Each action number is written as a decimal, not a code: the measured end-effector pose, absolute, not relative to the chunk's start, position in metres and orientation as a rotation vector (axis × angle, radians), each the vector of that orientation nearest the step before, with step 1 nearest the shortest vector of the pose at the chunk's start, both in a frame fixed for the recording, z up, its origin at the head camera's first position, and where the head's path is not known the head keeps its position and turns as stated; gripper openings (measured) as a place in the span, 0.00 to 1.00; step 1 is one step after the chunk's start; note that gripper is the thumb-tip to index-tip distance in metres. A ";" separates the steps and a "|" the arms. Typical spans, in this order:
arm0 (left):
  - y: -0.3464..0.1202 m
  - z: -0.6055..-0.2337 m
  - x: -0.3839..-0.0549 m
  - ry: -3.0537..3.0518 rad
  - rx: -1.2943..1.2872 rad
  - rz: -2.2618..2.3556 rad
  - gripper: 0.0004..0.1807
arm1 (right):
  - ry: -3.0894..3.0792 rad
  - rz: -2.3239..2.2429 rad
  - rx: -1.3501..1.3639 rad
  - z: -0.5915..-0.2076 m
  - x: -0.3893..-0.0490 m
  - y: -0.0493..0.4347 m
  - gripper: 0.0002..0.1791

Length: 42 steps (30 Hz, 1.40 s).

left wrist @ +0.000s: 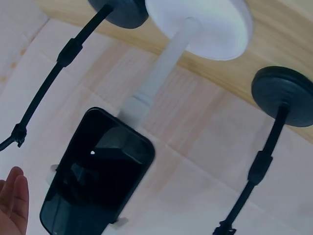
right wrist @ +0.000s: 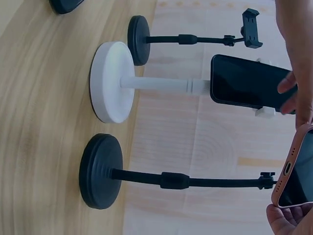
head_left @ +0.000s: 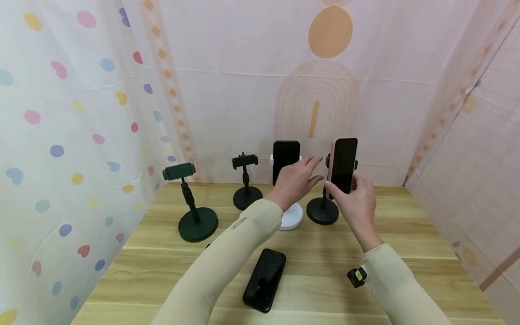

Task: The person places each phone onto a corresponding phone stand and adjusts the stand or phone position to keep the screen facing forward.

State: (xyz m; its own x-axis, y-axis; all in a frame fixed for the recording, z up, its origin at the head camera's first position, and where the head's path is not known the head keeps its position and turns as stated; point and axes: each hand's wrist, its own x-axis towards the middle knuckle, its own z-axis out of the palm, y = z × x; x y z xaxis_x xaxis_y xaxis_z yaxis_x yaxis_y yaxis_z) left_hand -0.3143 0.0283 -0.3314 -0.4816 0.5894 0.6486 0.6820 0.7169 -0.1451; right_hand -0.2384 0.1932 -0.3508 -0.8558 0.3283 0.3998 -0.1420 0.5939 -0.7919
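Observation:
My right hand [head_left: 359, 203] grips the lower part of a pink-edged phone [head_left: 343, 164], thumb on its left edge. That phone stands upright before the clamp of a black phone stand [head_left: 322, 211]; whether the clamp holds it, I cannot tell. My left hand [head_left: 295, 178] reaches towards it with fingers extended and nothing held. Behind the left hand, a black phone [left wrist: 95, 171] is upright in the clamp of a white phone stand [right wrist: 112, 83]. In the right wrist view, the pink-edged phone [right wrist: 293, 166] is partly cut off by the frame.
Another black phone [head_left: 265, 280] lies flat on the wooden table [head_left: 325, 280] near the front. Left of the white stand are a small black stand [head_left: 247, 197] and a dark green stand [head_left: 198, 224], both with bare clamps. Patterned curtains [head_left: 227, 104] hang behind and beside the table.

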 end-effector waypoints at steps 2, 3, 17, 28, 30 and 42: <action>0.034 -0.329 -0.316 -2.210 -0.957 -0.163 0.26 | -2.309 1.210 -0.152 -0.349 -0.240 0.194 0.36; 0.036 -0.329 -0.316 -2.205 -0.957 -0.162 0.27 | -2.311 1.211 -0.156 -0.349 -0.241 0.194 0.36; 0.052 -0.326 -0.322 -2.195 -1.015 -0.237 0.21 | -2.293 1.321 -0.169 -0.350 -0.251 0.199 0.38; 0.055 -0.327 -0.328 -2.187 -1.002 -0.290 0.18 | -2.264 1.331 -0.174 -0.353 -0.254 0.197 0.38; 0.056 -0.327 -0.329 -2.196 -1.007 -0.280 0.17 | -2.265 1.332 -0.170 -0.353 -0.254 0.198 0.38; 0.057 -0.327 -0.329 -2.144 -1.060 -0.235 0.15 | -2.228 1.287 -0.212 -0.356 -0.258 0.200 0.37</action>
